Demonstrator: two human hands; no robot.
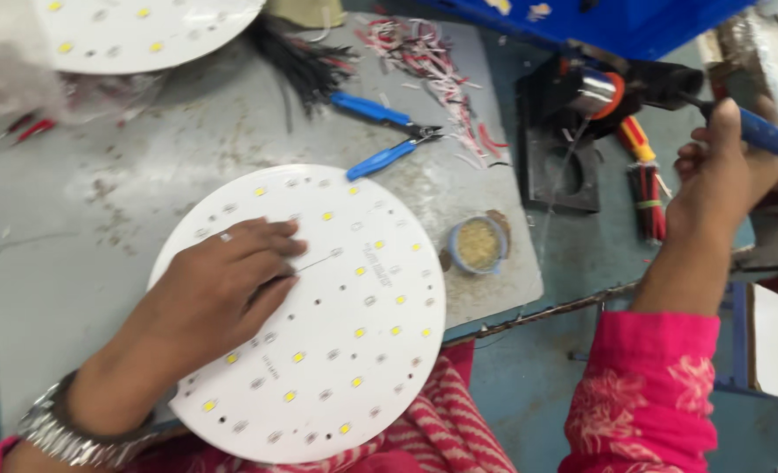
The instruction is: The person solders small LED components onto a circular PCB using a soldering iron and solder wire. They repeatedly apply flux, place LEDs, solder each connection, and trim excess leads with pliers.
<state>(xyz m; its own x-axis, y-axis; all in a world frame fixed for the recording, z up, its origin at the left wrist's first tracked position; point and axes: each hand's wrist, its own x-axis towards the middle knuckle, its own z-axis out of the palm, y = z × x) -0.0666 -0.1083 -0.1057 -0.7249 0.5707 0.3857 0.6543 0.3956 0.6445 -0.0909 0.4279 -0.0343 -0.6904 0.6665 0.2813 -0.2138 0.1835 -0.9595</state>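
Observation:
A round white circuit board (354,350) dotted with small yellow lights lies at the table's near edge. My left hand (222,285) rests on its left part, fingers pinched on a thin wire (319,260) that runs across the board. A metal watch is on that wrist. Far to the right, my right hand (717,166) is closed around the blue handle of a soldering iron (770,136), whose front end reaches toward the black stand (573,96).
Blue-handled cutters (380,131) lie behind the board beside red and white wire scraps (433,66) and a bundle of black wires (306,61). A small round tin of flux (478,245) sits right of the board. A second white board (135,31) lies far left.

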